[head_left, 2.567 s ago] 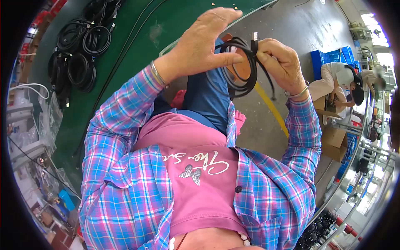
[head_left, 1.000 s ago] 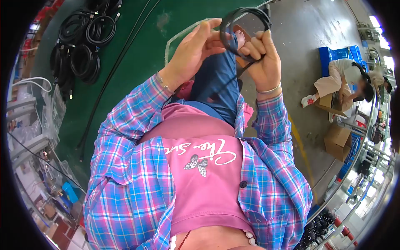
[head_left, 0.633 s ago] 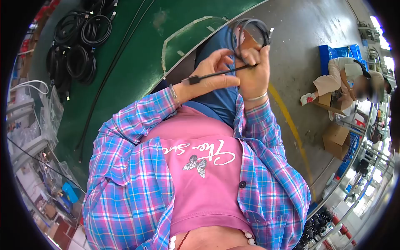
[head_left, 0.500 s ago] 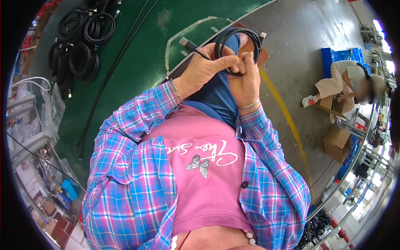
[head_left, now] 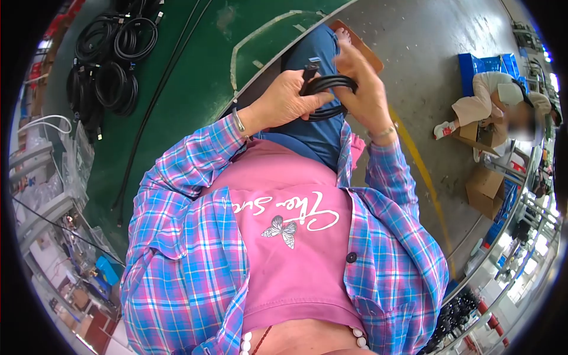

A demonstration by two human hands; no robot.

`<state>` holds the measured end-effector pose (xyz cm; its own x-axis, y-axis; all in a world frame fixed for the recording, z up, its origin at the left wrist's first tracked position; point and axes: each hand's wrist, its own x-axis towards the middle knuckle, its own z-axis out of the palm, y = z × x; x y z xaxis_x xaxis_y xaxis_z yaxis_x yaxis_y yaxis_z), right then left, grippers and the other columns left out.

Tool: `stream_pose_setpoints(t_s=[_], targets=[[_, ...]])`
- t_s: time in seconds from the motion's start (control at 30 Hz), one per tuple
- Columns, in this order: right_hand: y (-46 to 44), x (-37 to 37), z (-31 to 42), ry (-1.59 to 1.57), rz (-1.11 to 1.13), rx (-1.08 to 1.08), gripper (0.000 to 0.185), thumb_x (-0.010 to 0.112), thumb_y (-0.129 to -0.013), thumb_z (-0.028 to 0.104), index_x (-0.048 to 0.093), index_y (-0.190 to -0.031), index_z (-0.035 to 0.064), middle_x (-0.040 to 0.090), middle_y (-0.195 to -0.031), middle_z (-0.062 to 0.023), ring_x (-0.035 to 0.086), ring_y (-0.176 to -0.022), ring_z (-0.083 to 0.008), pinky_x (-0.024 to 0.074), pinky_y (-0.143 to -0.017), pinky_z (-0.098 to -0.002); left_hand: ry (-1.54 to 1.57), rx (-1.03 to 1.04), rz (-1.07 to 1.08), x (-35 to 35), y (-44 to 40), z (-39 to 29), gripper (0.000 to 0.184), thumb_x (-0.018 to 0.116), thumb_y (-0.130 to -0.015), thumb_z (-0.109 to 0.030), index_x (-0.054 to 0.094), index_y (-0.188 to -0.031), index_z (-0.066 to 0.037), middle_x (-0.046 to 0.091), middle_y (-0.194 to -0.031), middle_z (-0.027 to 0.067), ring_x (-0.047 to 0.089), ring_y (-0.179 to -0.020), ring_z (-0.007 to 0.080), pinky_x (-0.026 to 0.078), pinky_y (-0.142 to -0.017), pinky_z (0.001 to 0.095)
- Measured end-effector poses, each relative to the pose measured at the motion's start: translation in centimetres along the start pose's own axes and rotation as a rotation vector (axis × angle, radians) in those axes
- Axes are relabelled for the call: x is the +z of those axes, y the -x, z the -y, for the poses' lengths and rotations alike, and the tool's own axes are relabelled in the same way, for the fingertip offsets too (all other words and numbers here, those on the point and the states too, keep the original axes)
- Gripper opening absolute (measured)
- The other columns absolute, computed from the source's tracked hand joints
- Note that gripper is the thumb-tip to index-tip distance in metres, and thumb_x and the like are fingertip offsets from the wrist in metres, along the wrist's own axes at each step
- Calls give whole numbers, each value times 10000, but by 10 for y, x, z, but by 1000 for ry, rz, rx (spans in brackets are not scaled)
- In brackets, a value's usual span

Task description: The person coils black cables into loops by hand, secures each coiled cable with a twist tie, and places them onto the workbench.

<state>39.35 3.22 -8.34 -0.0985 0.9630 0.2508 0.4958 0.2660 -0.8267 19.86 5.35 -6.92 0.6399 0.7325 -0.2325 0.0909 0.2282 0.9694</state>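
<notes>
A small coil of black cable [head_left: 331, 113] is held above the wearer's blue-trousered leg. My left hand [head_left: 287, 102] is closed on its left side, thumb across the loops, with a black plug [head_left: 311, 68] with a blue tip sticking up beside the fingers. My right hand [head_left: 364, 92] is at the coil's right end, its fingers stretched upward and blurred. Whether its hidden thumb touches the loops cannot be made out.
Several coiled black cables [head_left: 117, 89] lie on the green surface [head_left: 195, 77] at upper left, with long straight cables [head_left: 155, 100] alongside. At right a person [head_left: 488, 100] sits near blue crates [head_left: 467, 68]. An open cardboard box [head_left: 486, 190] stands below them.
The coil has come lower and turned flatter. The plug moved from lying out to the left to standing upright by my left hand. My right hand's fingers have spread upward from the loops.
</notes>
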Motion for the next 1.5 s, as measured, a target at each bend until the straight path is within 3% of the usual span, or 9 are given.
stream_pose_setpoints(t_s=[0.1,0.2,0.43,0.57,0.7,0.83,1.13,1.37,1.5], targets=[[-5,23,-10,47,57,-53,455,586,-700,-8,608,-1130,136,682,-843,-88,666,-784,-278,532,-689,-331,-82,-161,81,-6,-5,1,184,718,-807,-183,628,-835,-24,580,-647,7,511,-488,59,417,-467,199],[-2,31,-15,144,135,-116,514,594,-704,-7,579,-1192,150,679,-858,-90,667,-812,-264,534,-684,-334,-134,-284,201,-13,-5,3,189,731,-784,-213,638,-786,-49,563,-565,5,503,-449,67,390,-433,196],[-1,37,2,-11,-114,-182,801,778,-556,57,504,-1297,182,498,-1305,-95,640,-861,-260,543,-713,-336,127,-331,123,-3,7,-8,262,713,-817,-282,598,-745,-58,498,-482,-13,474,-396,60,367,-404,195],[-2,19,12,306,-106,-471,636,741,-560,33,605,-1165,172,506,-1294,-85,590,-984,-268,517,-797,-362,109,-358,194,-1,7,-8,275,708,-826,-287,592,-768,-44,482,-509,-17,444,-390,65,349,-406,206],[5,33,-26,248,-62,-411,400,703,-601,6,604,-971,124,567,-1166,-75,615,-878,-270,523,-708,-350,248,-302,199,-9,-6,26,323,624,-890,-342,595,-852,-23,444,-543,-21,396,-421,66,315,-416,218],[2,83,-91,165,-23,-300,359,663,-638,-28,577,-955,117,590,-899,-61,622,-737,-278,510,-613,-335,519,-266,192,-39,-31,97,473,424,-972,-444,589,-896,-7,429,-568,-13,378,-494,81,336,-473,223],[-43,190,-188,105,-3,-351,428,657,-654,-1,600,-1063,112,608,-933,-66,630,-784,-268,515,-639,-341,503,-272,195,-122,-71,191,405,410,-990,-374,563,-894,-11,420,-589,-11,374,-528,89,341,-510,232],[-178,112,-29,52,-250,-509,520,746,-677,70,581,-1169,44,580,-1128,-132,613,-936,-263,500,-790,-333,205,46,-137,-174,-44,-10,366,389,-1005,-304,520,-813,-21,426,-588,-15,384,-523,69,334,-503,219],[-238,95,8,-97,-316,-242,368,721,-742,82,607,-1089,34,595,-1060,-112,605,-840,-174,492,-740,-290,-4,379,-514,-220,-42,-67,335,412,-1002,-281,532,-836,-16,433,-608,-27,371,-528,41,313,-488,201]])
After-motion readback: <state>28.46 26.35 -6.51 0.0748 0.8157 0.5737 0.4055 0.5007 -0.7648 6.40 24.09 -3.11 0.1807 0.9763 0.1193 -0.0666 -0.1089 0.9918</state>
